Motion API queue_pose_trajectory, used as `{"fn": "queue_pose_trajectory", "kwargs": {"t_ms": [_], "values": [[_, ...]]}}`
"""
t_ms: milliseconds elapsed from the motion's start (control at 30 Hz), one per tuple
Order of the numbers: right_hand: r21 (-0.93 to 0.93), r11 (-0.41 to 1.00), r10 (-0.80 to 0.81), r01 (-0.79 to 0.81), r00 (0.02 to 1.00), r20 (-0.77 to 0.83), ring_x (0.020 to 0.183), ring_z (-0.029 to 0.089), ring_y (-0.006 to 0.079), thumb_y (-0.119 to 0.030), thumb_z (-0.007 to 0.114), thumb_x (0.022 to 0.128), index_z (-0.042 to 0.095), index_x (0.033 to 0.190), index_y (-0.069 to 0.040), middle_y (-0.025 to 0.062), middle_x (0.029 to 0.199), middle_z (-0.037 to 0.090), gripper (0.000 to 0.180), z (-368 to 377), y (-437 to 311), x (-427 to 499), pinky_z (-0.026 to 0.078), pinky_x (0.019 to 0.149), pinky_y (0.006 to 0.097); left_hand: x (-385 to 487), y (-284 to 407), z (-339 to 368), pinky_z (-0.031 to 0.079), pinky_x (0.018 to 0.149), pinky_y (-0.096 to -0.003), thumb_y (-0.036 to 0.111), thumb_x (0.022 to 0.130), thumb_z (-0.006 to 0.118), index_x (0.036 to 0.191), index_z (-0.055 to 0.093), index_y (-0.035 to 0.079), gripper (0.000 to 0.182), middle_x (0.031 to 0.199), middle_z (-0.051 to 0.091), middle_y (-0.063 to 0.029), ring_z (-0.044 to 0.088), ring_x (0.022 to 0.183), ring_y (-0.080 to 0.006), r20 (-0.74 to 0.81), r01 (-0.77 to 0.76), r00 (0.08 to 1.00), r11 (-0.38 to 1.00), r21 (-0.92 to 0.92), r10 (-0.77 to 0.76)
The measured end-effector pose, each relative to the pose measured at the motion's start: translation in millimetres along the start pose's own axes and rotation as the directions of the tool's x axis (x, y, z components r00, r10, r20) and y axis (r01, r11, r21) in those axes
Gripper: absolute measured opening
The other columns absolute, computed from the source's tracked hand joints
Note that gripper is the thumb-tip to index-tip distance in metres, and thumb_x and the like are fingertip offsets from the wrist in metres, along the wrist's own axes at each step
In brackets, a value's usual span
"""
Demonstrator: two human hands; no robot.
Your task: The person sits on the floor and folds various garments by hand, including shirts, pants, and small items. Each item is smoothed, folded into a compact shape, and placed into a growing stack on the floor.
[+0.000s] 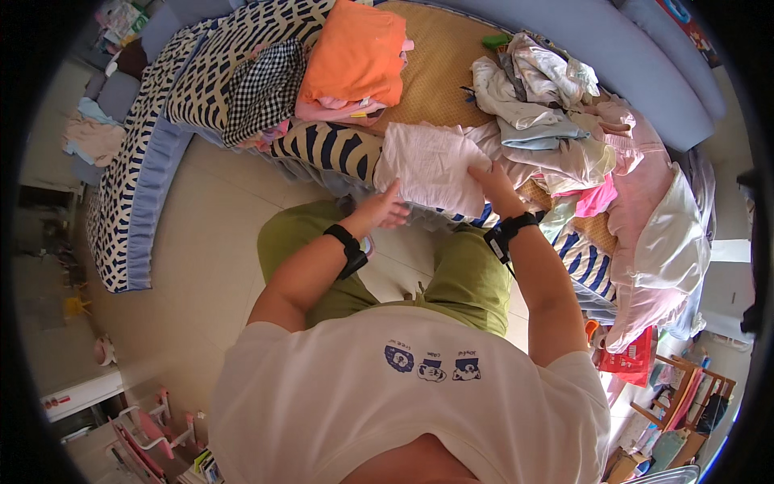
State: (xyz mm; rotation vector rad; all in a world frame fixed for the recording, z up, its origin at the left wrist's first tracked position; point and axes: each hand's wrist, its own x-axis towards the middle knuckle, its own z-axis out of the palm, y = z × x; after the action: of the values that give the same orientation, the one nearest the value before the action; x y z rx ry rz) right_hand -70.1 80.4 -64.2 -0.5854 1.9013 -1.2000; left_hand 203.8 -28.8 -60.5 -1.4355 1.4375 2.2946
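Note:
A pale pink garment [432, 163], folded into a rough rectangle, lies at the front edge of the sofa seat before me. My right hand [497, 186] grips its right edge, thumb on top and the other fingers partly hidden. Just off its lower left corner is my left hand [385, 209], fingers spread and holding nothing; whether the thumb touches the cloth I cannot tell. To the left sits a folded stack topped by an orange garment [357, 54], beside a black-and-white checked garment [266, 91]. A loose heap of clothes [544, 121] spreads to the right.
The sofa has a tan woven mat [444, 60], a patterned cover [205, 91] and a blue-grey backrest [592, 48]. Pink and white cloth [659, 254] hangs over its right end, above a red bag [632, 360]. More clothes [94, 136] lie at far left. A pink folding frame [145, 429] stands lower left.

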Motion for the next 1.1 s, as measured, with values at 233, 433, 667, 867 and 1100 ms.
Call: {"fn": "queue_pose_trajectory", "kwargs": {"t_ms": [233,433,667,867,1100], "values": [[0.322,0.921,0.080,-0.218,0.917,0.391,0.079,0.063,0.0148,-0.022,0.068,0.086,0.050,0.121,-0.003,0.0053,0.097,0.061,0.044,27,-6,-52,0.054,0.063,0.0295,14,17,35,0.051,0.083,-0.0340,0.029,0.085,0.071,0.134,0.038,0.006,0.064,0.121,0.051,-0.0090,0.059,0.097,-0.0189,-0.187,-0.473,0.879,0.851,-0.228,0.439],[0.251,0.915,0.163,-0.315,0.860,0.483,0.077,0.063,0.0173,-0.026,0.066,0.088,0.039,0.131,-0.006,0.0079,0.102,0.060,0.054,34,-14,-67,0.052,0.067,0.0294,-30,53,32,0.051,0.069,-0.0310,0.004,0.076,0.063,0.126,0.042,-0.002,0.055,0.109,0.059,-0.0110,0.060,0.089,-0.0164,-0.306,-0.632,0.740,0.775,-0.010,0.599],[0.165,0.938,0.184,-0.306,0.840,0.511,0.075,0.063,0.0141,-0.023,0.057,0.095,0.041,0.132,-0.008,0.0048,0.089,0.067,0.043,21,-7,-62,0.051,0.070,0.0277,-126,157,-93,0.055,0.075,-0.0311,-0.002,0.077,0.051,0.129,0.051,0.002,0.052,0.108,0.063,-0.0095,0.064,0.090,-0.0175,-0.293,-0.661,0.711,0.750,0.029,0.639],[0.092,0.944,0.222,-0.315,0.819,0.530,0.080,0.063,0.0156,-0.023,0.057,0.094,0.043,0.127,-0.008,0.0082,0.095,0.065,0.039,31,-6,-48,0.051,0.072,0.0289,-159,247,-208,0.054,0.080,-0.0323,0.001,0.080,0.054,0.138,0.045,0.004,0.059,0.114,0.062,-0.0122,0.064,0.096,-0.0210,-0.288,-0.836,0.522,0.549,0.016,0.803],[0.025,0.944,0.259,-0.328,0.787,0.560,0.076,0.067,0.0178,-0.027,0.055,0.096,0.044,0.126,-0.006,0.0087,0.091,0.066,0.037,34,-1,-34,0.052,0.068,0.0266,-78,236,-335,0.048,0.090,-0.0360,0.007,0.079,0.059,0.149,0.026,0.006,0.078,0.128,0.056,-0.0186,0.059,0.109,-0.0260,-0.510,-0.625,0.561,0.737,0.256,0.652]]}}
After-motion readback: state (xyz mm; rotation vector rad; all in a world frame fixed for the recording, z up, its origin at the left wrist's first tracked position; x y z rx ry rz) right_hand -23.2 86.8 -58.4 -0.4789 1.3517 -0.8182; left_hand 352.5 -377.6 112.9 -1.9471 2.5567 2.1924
